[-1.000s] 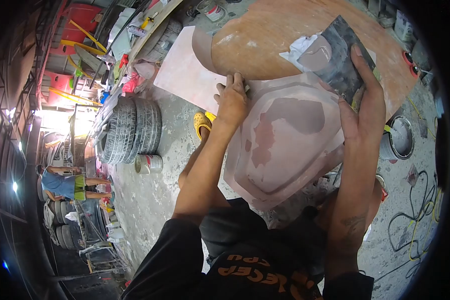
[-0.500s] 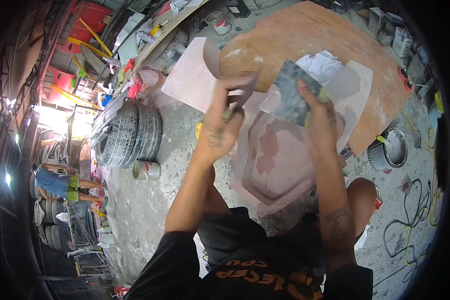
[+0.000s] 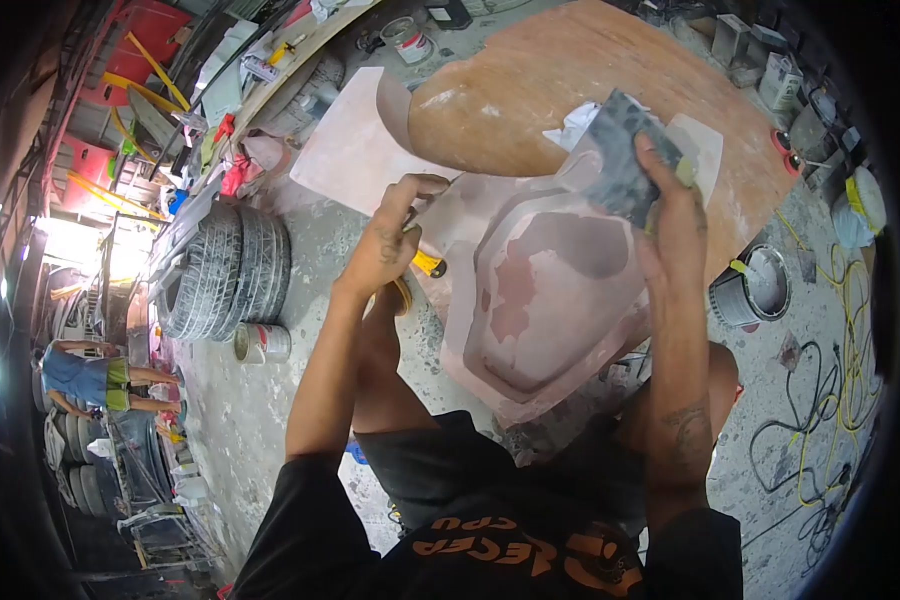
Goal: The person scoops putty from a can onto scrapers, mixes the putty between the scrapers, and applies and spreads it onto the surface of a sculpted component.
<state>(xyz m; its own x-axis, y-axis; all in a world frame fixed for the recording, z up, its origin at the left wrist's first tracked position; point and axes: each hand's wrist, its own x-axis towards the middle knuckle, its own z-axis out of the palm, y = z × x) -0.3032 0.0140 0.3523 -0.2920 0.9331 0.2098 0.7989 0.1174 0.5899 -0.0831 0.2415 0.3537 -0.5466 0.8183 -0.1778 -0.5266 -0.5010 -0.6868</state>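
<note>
My left hand (image 3: 385,245) is closed around a thin spreader (image 3: 444,186), seen nearly edge-on, over the left part of a pinkish-grey molded panel (image 3: 570,310). Darker grey and reddish patches mark the panel's recessed middle. My right hand (image 3: 674,220) grips a smeared grey board (image 3: 620,160), tilted above the panel's upper right, with some pale paste at its left edge. A white cloth (image 3: 570,127) shows partly behind the board.
A brown wooden sheet (image 3: 530,70) lies beyond the panel. Two stacked tires (image 3: 225,270) and a can (image 3: 262,343) are at left. At right are a bucket (image 3: 750,285) and coiled hoses (image 3: 845,350). A person (image 3: 85,375) stands far left.
My left hand lifted from the panel with the spreader, swung toward the board, then moved back left. The board moved left from its first position and now hangs over the panel's upper right.
</note>
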